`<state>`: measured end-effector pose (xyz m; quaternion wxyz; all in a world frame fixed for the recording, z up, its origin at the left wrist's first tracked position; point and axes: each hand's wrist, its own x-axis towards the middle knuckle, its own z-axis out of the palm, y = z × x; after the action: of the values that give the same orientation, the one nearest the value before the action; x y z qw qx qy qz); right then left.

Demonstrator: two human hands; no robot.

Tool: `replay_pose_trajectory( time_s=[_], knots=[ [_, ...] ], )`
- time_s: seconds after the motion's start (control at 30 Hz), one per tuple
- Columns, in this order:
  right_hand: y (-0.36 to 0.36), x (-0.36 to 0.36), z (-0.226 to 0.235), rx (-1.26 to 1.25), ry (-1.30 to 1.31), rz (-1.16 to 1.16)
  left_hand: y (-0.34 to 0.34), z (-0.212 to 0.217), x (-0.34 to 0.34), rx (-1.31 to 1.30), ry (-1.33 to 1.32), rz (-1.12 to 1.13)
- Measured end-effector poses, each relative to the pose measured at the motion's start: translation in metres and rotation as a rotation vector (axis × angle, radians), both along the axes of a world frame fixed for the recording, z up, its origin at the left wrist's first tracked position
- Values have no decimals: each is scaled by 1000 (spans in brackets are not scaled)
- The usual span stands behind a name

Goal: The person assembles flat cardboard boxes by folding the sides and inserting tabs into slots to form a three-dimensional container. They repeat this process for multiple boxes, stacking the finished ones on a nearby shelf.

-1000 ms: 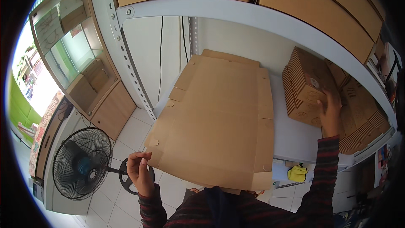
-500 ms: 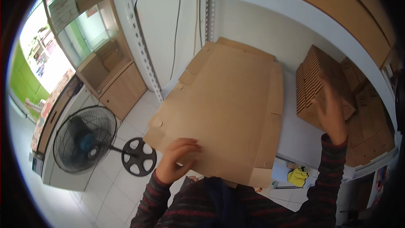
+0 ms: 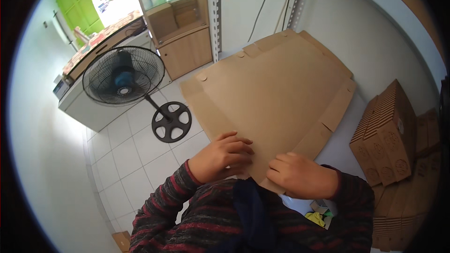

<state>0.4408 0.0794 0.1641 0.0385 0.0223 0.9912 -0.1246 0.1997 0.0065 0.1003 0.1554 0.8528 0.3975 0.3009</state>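
Observation:
A large flat brown cardboard box blank lies tilted across the white table in front of me. My left hand grips its near edge, fingers curled over the top. Right beside it, my right hand pinches the same near edge at a flap. Both hands sit close to my chest, above my striped sleeves.
A stack of bundled brown cartons stands on the table at the right. A black pedestal fan stands on the tiled floor to the left, before a wooden cabinet. A metal shelf upright rises behind the cardboard. Something yellow lies low right.
My right hand left the carton stack at the right and came to the cardboard's near edge. My left hand moved in from the left corner. The view swung left and down.

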Motion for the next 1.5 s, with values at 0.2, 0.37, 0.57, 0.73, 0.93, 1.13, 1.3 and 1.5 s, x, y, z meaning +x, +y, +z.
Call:
replay_pose_trajectory(
  time_s=[0.2, 0.37, 0.57, 0.73, 0.93, 1.13, 1.3, 1.5],
  knots=[
    [16, 12, 22, -103, 240, -83, 1, 1, 17, 93, -125, 226],
    [15, 21, 35, -60, 312, -217, 20, 18, 30, 245, -137, 288],
    [16, 36, 65, -236, 246, -249, 32, 43, 28, 341, -159, 321],
    [9, 38, 79, -189, 358, -341, 40, 57, 27, 328, -174, 300],
    [19, 35, 65, -103, 521, -415, 42, 64, 24, 349, -182, 308],
    [48, 15, 32, -619, 882, -611, 33, 57, 47, 354, -221, 293],
    [50, 7, 25, -81, 845, -385, 30, 42, 53, 373, -281, 351],
    [40, 12, 33, -28, 749, -282, 34, 48, 53, 422, -305, 325]
  ],
)
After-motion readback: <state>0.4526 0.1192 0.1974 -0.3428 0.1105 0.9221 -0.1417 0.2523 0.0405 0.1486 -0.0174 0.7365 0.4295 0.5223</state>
